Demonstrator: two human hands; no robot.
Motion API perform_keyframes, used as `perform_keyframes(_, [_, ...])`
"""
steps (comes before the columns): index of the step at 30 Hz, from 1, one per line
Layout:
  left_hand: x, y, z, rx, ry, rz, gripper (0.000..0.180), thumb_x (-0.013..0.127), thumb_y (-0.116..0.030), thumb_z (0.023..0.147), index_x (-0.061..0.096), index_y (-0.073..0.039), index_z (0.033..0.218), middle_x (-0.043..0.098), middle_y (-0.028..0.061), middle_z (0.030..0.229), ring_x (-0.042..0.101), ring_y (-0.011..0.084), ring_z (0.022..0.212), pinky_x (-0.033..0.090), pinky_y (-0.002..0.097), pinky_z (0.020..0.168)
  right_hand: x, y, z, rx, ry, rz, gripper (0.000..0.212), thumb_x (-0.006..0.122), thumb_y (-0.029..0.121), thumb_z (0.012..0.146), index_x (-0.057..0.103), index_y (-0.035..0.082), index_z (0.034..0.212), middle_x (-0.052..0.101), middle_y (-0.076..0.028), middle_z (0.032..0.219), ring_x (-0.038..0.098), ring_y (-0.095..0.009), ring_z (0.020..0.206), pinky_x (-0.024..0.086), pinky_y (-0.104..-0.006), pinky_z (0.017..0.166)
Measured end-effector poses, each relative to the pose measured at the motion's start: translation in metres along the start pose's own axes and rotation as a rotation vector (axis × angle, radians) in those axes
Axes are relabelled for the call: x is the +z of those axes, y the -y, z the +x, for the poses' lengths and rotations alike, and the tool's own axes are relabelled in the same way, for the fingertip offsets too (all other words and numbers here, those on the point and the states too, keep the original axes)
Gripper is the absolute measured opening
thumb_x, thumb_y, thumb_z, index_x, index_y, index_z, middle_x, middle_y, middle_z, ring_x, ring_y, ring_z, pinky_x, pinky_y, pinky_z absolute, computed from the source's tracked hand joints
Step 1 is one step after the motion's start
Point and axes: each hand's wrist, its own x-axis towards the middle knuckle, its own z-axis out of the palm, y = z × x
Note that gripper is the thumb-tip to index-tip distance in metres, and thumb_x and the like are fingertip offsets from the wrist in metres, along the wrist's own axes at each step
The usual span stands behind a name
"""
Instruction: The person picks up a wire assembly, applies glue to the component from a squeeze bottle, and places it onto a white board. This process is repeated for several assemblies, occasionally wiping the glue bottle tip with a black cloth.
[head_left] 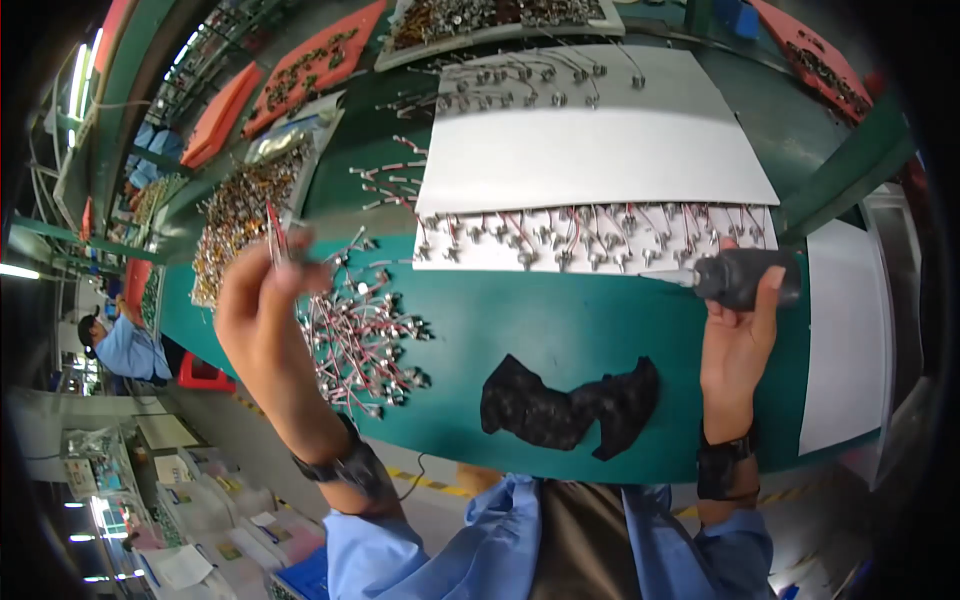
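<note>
My left hand (pixel 262 300) is raised at the left, thumb and fingers pinched on a small wired part (pixel 276 235) whose red and white leads stick up; motion blurs the fingertips. Just below and right of it lies a heap of small metal parts with red and white wires (pixel 362 340). In my right hand (pixel 738 330) is a dark squeeze bottle (pixel 750 280), tilted sideways, its pale thin nozzle pointing left. The nozzle is close to the lower edge of a white sheet (pixel 480 258), where a row of the same wired parts lies.
A second white sheet (pixel 600 150) lies behind that row, with more wired parts toward its far side. Crumpled black cloth (pixel 570 405) rests near the front edge. Trays of small parts (pixel 250 205) stand left and at the back. A green post (pixel 850 175) rises at right.
</note>
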Motion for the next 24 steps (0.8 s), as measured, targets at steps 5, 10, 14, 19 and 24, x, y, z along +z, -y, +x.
perform_keyframes(5, [0.057,0.068,0.128,-0.179,0.143,0.3,0.024,0.061,-0.019,0.075,0.06,0.001,0.09,0.062,0.0072,0.085,0.057,0.0109,0.072,0.044,0.024,0.061,-0.009,0.008,0.008,-0.039,-0.09,0.068,0.043,0.048,0.035,0.086,0.041,0.005,0.115,0.051,-0.017,0.109,0.05,-0.011,0.076,0.04,-0.023,0.068])
perform_keyframes(10, [0.123,0.205,0.145,-0.316,0.311,0.634,0.013,0.06,-0.014,0.068,0.065,-0.002,0.071,0.064,0.01,0.071,0.06,0.014,0.07,0.045,0.0267,0.064,-0.017,0.004,0.018,0.002,-0.018,0.086,0.042,0.048,0.034,0.086,0.042,0.004,0.115,0.051,-0.017,0.108,0.052,-0.017,0.094,0.042,-0.0275,0.078])
perform_keyframes(14, [0.13,0.219,0.135,-0.409,0.381,0.735,0.02,0.062,-0.02,0.068,0.064,-0.001,0.075,0.063,0.0115,0.07,0.059,0.015,0.067,0.045,0.0261,0.061,-0.003,-0.001,0.025,-0.014,-0.063,0.071,0.041,0.048,0.033,0.086,0.042,0.003,0.113,0.051,-0.018,0.108,0.052,-0.016,0.088,0.042,-0.0262,0.074])
perform_keyframes(19, [0.059,0.148,0.112,-0.247,0.352,0.495,0.029,0.063,-0.028,0.071,0.064,-0.001,0.08,0.062,0.0115,0.072,0.057,0.0149,0.063,0.043,0.0268,0.057,0.007,0.0,0.018,-0.088,-0.206,0.036,0.04,0.049,0.032,0.086,0.043,0.001,0.11,0.05,-0.02,0.108,0.048,-0.01,0.068,0.039,-0.0206,0.059])
perform_keyframes(24, [-0.021,0.108,-0.01,-0.171,0.322,0.825,0.024,0.064,-0.024,0.072,0.061,-0.002,0.079,0.059,0.0103,0.072,0.056,0.0206,0.06,0.044,0.0305,0.055,0.003,-0.007,0.009,-0.017,0.019,0.02,0.039,0.049,0.031,0.086,0.042,0.001,0.11,0.049,-0.021,0.109,0.047,-0.009,0.065,0.038,-0.0195,0.053])
